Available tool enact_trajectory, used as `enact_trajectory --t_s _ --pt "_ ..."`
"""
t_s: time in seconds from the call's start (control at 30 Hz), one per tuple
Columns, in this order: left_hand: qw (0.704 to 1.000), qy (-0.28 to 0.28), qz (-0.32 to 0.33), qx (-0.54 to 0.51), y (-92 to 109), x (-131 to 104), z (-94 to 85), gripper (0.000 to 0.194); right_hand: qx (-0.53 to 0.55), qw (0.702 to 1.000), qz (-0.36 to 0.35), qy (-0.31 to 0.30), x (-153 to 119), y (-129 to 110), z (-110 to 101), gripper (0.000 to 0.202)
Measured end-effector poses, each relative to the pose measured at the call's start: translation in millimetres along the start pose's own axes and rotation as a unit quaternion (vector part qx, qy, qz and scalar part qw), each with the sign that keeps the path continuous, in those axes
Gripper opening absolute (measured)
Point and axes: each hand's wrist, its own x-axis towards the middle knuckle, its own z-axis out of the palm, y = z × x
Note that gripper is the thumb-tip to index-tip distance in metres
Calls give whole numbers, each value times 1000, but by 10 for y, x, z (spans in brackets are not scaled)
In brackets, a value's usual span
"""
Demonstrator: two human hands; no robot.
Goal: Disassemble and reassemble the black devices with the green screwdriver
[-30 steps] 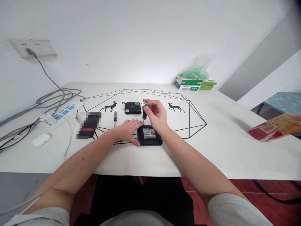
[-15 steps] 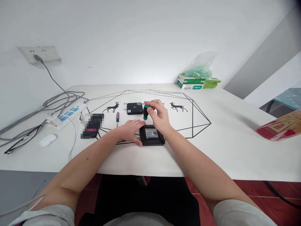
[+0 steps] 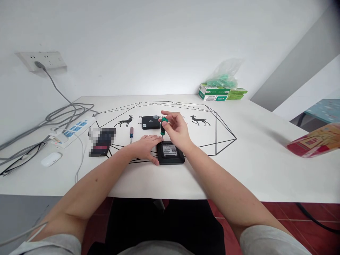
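Note:
A black square device [image 3: 170, 153] with a white label lies on the table. My left hand [image 3: 147, 147] rests at its left edge, fingers spread and thumb out, gripping nothing. My right hand [image 3: 177, 128] has its fingers on a green and black screwdriver [image 3: 163, 128], held upright with its tip at the device's upper left corner. Behind the hands lies a second black box [image 3: 150, 122]. Another screwdriver [image 3: 131, 132], with a reddish and blue handle, lies left of that box.
At the left are a phone-like dark object [image 3: 103, 142], a power strip [image 3: 75, 130], cables, glasses [image 3: 22, 158] and a white case [image 3: 51, 159]. Green and white boxes [image 3: 214, 92] stand at the back; a red and yellow package [image 3: 313, 141] is at the right.
The fingers of my right hand have shifted slightly round the screwdriver handle. The whole view has moved a little, with objects appearing slightly further left.

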Motion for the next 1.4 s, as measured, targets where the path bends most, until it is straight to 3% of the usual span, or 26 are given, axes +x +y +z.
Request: enact_trajectory --t_s 0.33,0.63,1.13,1.4 --pt "1000 4 1 4 -20 9 18 122 -82 996 -28 27 1 -40 -26 27" --pt "1000 2 0 -5 -18 22 24 125 -158 982 -105 22 16 -71 -64 21" --pt "1000 17 13 -10 -118 42 96 128 -62 996 -38 44 34 19 -62 14" --pt "1000 4 -9 -19 -141 46 144 136 64 996 58 4 -2 -79 4 39"
